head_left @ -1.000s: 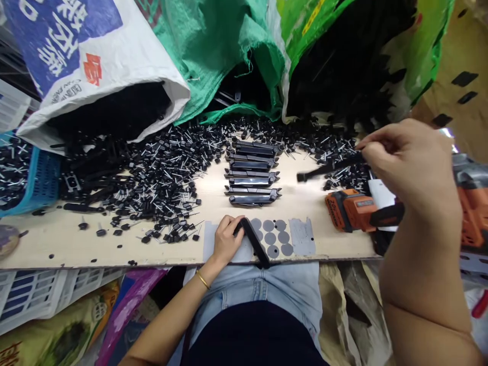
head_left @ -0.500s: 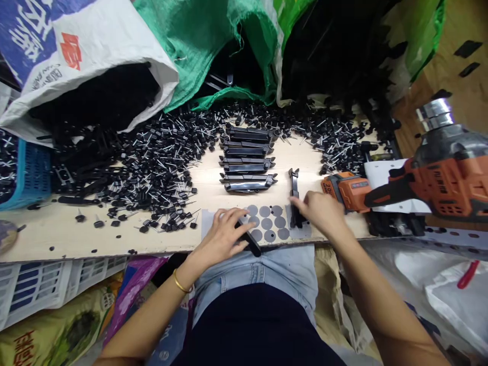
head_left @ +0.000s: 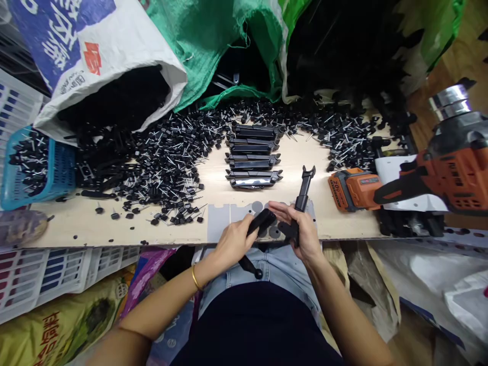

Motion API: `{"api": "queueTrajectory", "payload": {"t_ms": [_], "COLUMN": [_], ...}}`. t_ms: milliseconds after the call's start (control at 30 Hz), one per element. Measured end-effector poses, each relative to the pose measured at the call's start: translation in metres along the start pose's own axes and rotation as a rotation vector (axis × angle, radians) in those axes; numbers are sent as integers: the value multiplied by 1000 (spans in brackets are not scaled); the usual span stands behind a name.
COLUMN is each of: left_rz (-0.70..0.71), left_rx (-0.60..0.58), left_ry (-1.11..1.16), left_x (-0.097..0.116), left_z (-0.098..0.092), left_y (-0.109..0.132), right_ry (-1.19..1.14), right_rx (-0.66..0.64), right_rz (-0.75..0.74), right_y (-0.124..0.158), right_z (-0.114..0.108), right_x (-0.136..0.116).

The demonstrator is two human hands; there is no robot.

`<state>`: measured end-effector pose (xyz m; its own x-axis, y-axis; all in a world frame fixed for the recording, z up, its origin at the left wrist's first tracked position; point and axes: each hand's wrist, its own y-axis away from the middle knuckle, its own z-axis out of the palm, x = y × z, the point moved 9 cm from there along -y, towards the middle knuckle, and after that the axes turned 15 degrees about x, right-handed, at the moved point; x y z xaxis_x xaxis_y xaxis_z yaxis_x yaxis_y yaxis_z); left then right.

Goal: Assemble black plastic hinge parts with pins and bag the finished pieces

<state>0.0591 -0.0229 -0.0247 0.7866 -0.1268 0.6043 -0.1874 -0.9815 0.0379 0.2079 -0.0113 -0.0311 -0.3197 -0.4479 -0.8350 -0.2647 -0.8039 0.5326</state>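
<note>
My left hand (head_left: 234,240) is closed around a black plastic arm (head_left: 249,265), which has a round ball at its lower end and a wide pad-like upper end. Upright in my right hand (head_left: 307,235) stands a black plastic bracket (head_left: 304,189) with a forked tip on top. The two parts are close but apart, above a sheet of grey round discs (head_left: 257,206) at the table's front edge. Beyond my hands, several similar black forked brackets (head_left: 253,163) lie in a stacked row. My fingers hide parts of both held pieces.
Heaps of black-headed metal pins (head_left: 163,162) cover the table's left and back. An orange cordless power tool (head_left: 453,168) lies at right. A blue basket (head_left: 63,173) of pins stands at left. White (head_left: 125,40) and green (head_left: 206,46) sacks line the back.
My right hand has picked up the forked bracket from the table and brought it left. My left hand has lifted the black arm and turned it. The view has shifted slightly.
</note>
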Motion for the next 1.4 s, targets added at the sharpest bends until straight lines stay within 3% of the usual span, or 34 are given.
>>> {"api": "queueTrajectory", "payload": {"t_ms": [167,433,700,967,1267,1400], "left_rz": [-61,-57,32,129,95,103], "left_rx": [26,17,65,8,-90,-114], "left_ry": [42,-186,-295,-327,-488,-504], "left_x": [11,9,31,46,44,47], "left_z": [3,8,11,12,10,9], "left_y": [13,22,28,38,28,27], "right_ry": [-38,-40,-55,-260,-292,-293], "right_rx": [-21,58,102,-111,86,97], "right_rz": [79,25,23,90,-22,-48], "right_y": [3,-2,-5,-4,-2,1], "right_z": [23,17,18,22,11,12], "right_x": [12,12,20,28,32,29]}}
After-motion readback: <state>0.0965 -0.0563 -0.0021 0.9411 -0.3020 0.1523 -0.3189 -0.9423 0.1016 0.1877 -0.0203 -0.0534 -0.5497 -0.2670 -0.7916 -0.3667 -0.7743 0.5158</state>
